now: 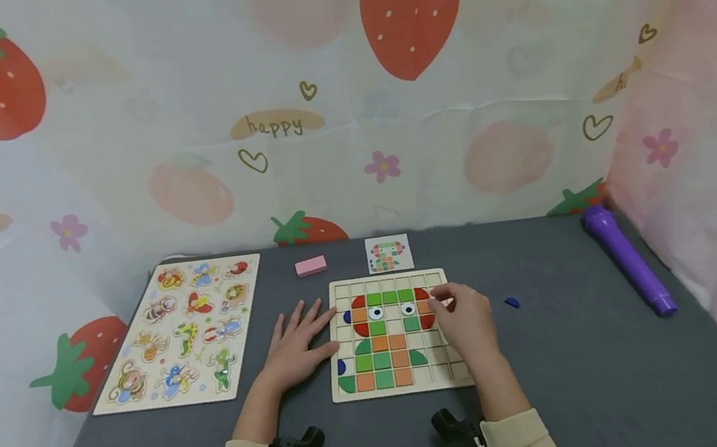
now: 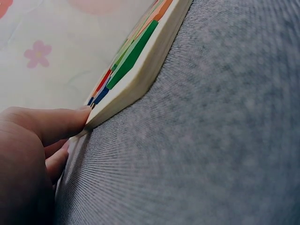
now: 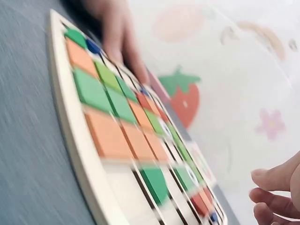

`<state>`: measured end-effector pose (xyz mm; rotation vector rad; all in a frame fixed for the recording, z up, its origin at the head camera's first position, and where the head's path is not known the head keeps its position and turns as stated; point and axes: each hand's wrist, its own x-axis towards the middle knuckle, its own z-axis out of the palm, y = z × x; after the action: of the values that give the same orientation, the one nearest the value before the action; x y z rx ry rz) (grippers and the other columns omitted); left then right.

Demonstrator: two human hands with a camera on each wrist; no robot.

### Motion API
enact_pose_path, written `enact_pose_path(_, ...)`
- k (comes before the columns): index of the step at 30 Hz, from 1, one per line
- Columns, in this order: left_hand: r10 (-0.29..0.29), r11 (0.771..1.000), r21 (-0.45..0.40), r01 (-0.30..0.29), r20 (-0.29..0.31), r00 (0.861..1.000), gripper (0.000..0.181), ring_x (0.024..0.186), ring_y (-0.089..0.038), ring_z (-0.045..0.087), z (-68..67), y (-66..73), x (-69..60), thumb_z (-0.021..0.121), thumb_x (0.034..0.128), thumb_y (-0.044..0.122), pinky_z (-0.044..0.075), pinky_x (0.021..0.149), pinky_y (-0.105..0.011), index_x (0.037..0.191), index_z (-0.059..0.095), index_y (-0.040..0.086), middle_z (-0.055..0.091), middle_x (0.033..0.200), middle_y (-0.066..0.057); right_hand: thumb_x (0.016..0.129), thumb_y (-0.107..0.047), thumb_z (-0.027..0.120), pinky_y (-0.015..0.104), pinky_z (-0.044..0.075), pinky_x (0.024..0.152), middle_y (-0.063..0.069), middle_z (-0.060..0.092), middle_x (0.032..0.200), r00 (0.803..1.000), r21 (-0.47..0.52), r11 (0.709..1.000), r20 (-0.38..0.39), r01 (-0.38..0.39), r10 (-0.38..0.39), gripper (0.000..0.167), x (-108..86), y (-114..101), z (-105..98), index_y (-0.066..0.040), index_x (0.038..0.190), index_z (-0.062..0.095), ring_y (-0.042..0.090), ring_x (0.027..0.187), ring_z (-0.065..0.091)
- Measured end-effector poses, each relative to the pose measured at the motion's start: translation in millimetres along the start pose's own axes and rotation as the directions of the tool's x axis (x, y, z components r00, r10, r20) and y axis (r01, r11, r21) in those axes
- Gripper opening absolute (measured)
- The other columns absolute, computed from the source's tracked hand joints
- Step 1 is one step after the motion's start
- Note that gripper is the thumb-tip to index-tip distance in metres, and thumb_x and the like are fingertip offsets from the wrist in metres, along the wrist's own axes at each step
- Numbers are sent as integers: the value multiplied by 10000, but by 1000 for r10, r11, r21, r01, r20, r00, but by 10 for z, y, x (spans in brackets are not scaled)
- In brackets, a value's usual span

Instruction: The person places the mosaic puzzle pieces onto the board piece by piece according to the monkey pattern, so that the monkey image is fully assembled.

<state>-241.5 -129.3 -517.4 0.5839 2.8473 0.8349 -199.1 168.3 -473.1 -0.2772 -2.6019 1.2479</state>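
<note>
A square wooden grid board [image 1: 439, 372] lies before me, bearing a figure of coloured tiles. Green and orange square tiles [image 3: 110, 136] fill its lower part, with rounded red corners and two eye tiles [image 1: 376, 313] higher up. My left hand [image 1: 294, 353] lies with fingers spread beside the board, thumb touching its left edge. Over the board's right side is my right hand [image 1: 468, 315], fingers loosely bent; nothing shows between them in the right wrist view, where they are apart from the board. Near them sits a small blue piece [image 3: 214, 217] at the board's far edge.
Right of the board lies a blue half-round piece [image 1: 512, 302]. A pattern card [image 1: 407, 251] and a pink block [image 1: 311, 266] lie behind it. An animal puzzle board [image 1: 149, 401] stands left, a purple cylinder [image 1: 628, 260] far right. Printed cloth walls [image 1: 437, 188] border the table.
</note>
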Motion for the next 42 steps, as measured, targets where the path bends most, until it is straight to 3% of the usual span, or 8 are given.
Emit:
enact_pose_path(8, 8, 1000, -8, -8, 0, 1000, 668, 1571, -376, 52, 5, -4, -2, 614, 974, 473, -53, 1226, -639, 1566, 411, 240, 251, 1675, -75, 992, -196, 661, 373, 498, 657, 142, 695, 1164, 990, 0, 994, -94, -109, 109, 244, 105, 392, -357, -80, 1198, 720, 283, 937, 598)
enact_pose_path(18, 7, 1000, -9, -7, 3, 1000, 673, 1572, -376, 48, -12, -18, 2, 611, 975, 480, -54, 1226, -640, 1568, 407, 238, 243, 1678, -75, 971, -144, 683, 495, 523, 790, 196, 694, 1185, 979, 12, 989, -143, -147, 147, 261, 177, 715, -561, -66, 1219, 713, 341, 995, 630)
enact_pose_path(27, 9, 1000, -8, -9, 5, 1000, 675, 1574, -367, 44, 0, -41, 23, 606, 974, 499, -56, 1225, -641, 1568, 407, 249, 240, 1679, -64, 956, -115, 681, 553, 463, 902, 226, 648, 1210, 967, -35, 974, -134, -222, 216, 309, 191, 800, -675, -56, 1259, 687, 393, 1084, 565)
enact_pose_path(42, 16, 1000, -11, -16, 1, 1000, 672, 1575, -359, 51, 6, -54, 13, 607, 973, 501, -53, 1229, -634, 1568, 405, 264, 240, 1680, -59, 961, -81, 663, 566, 461, 935, 211, 668, 1223, 966, -87, 964, -89, -251, 244, 287, 196, 835, -619, -48, 1245, 684, 409, 1116, 572)
